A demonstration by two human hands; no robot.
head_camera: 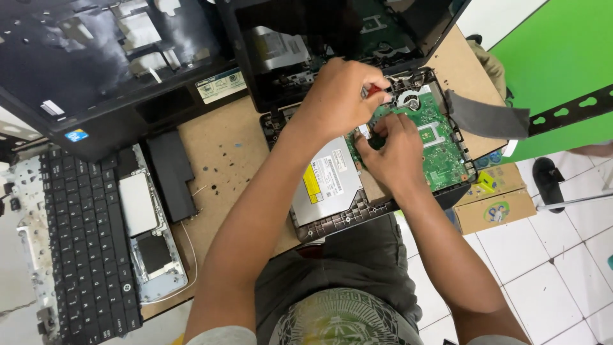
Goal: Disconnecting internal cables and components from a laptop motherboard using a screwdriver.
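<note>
A stripped laptop base (332, 220) lies at the table's near edge, with a green motherboard (437, 144) and a silver optical drive (325, 182) exposed. My left hand (338, 96) is over the board's top left, closed on a red-handled screwdriver (374, 91) that points down by the round fan (408, 100). Just below it, my right hand (391, 156) rests on the board's left edge with its fingertips pressed together near the screwdriver tip. What they pinch is hidden.
The wooden table (223, 147) also holds a black laptop top cover (96, 57), a loose keyboard (89, 243), a black battery (171, 172) and a second open black shell (345, 32). A cardboard box (495, 204) sits on the tiled floor at right, near a black shoe (548, 179).
</note>
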